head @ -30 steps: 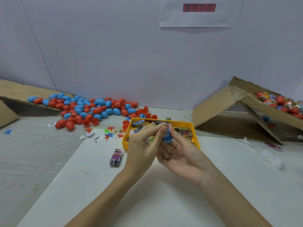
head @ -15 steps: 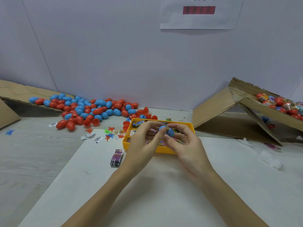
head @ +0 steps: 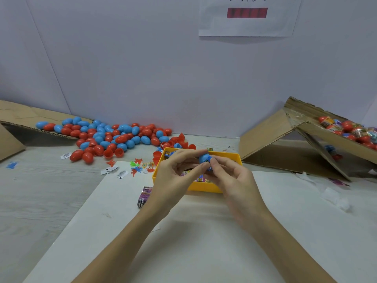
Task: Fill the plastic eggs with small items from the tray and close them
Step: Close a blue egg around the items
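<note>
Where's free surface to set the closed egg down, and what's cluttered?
Free: the white sheet near the person, between the forearms, and its right part up to the clear wrappers. Crowded: the red and blue plastic eggs far left, scraps left of the yellow plastic tray, and a purple packet at its near-left corner.

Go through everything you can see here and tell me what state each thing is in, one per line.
blue egg: held over the tray, pinched by both hands; closed or not, cannot tell
left hand: fingertips pinching the egg
right hand: fingers curled round the egg
yellow tray: open, small packets inside
egg pile: mostly closed, a few open red halves at its right edge
right cardboard box: tipped, holding filled eggs
purple packet: lying outside the tray
</note>
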`<state>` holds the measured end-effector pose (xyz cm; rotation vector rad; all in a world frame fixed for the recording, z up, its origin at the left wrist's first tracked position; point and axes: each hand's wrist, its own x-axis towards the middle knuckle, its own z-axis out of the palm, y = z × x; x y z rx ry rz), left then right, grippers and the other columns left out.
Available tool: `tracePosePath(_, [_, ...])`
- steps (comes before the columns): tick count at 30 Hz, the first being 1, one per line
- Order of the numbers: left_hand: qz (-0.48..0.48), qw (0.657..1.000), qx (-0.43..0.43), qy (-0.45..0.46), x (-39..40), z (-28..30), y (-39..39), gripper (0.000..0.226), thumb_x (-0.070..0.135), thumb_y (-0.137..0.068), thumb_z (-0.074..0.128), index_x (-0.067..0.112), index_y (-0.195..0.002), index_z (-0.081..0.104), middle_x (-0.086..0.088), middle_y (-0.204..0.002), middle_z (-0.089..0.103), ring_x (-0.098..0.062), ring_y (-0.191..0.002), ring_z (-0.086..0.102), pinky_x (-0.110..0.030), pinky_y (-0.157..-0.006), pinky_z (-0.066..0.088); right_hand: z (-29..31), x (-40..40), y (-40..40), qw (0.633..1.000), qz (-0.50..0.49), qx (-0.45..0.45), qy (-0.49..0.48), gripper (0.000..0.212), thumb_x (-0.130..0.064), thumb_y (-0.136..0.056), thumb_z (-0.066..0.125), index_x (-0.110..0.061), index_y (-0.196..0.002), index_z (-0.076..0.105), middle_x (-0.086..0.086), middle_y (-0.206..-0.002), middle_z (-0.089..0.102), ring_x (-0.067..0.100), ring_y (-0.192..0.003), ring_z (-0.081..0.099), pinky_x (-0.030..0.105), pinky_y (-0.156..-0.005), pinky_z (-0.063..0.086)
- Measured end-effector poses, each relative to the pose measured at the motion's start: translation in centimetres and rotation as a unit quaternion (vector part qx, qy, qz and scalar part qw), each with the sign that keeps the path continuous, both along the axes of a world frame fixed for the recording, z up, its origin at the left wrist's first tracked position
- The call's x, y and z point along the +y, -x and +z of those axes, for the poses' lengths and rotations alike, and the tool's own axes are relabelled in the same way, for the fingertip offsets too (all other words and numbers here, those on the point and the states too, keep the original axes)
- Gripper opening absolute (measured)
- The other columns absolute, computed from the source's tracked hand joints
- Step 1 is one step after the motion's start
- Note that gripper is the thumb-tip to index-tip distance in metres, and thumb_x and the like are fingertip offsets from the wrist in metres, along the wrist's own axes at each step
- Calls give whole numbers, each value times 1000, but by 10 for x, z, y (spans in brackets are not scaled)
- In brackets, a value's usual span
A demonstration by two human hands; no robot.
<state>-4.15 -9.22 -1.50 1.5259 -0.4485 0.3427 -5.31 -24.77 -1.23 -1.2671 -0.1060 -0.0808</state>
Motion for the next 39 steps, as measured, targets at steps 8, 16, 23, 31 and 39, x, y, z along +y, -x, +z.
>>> tracePosePath(8, [-35,996,55,64,8,-1,-6,31,16,-81,80,17,-111,80,-8,-107,69,-22,-107,68,-24,-87,56,5,2,3,992,57,50,-99,34,-20,-87,68,-5,-117,73,11,-113,77,24,-109,74,29,-89,61])
tracePosePath(16, [-31,999,30,4,6,2,-1,25,17,-91,75,18,-116,77,0,-113,73,-20,-110,70,-28,-93,57,1,-1,0,992,57,47,-105,26,-11,-97,64,-5,-121,72,12,-119,75,23,-114,71,32,-95,59])
tracePosePath(23, [-8,982,-96,-163,12,4,-3,38,10,-88,77,15,-126,71,3,-127,66,-14,-120,64,-23,-94,55,-1,-3,2,971,-90,-108,193,33,-16,-92,74,-23,-124,69,-6,-106,76,9,-98,75,23,-85,60])
tracePosePath(31, [120,928,-236,-263,7,-9,-8,45,1,-76,87,12,-118,74,-3,-113,69,-7,-106,61,-17,-90,54,-6,9,8,965,-93,-85,229,47,-22,-82,85,-19,-127,68,-10,-116,73,4,-107,71,18,-88,58])
tracePosePath(39, [197,908,-272,-251,-11,-13,4,48,-3,-74,88,8,-119,75,-8,-100,69,-12,-93,61,-17,-80,54,-9,7,7,963,-149,-110,194,38,-15,-80,87,-20,-115,74,-10,-107,77,0,-100,73,14,-82,58])
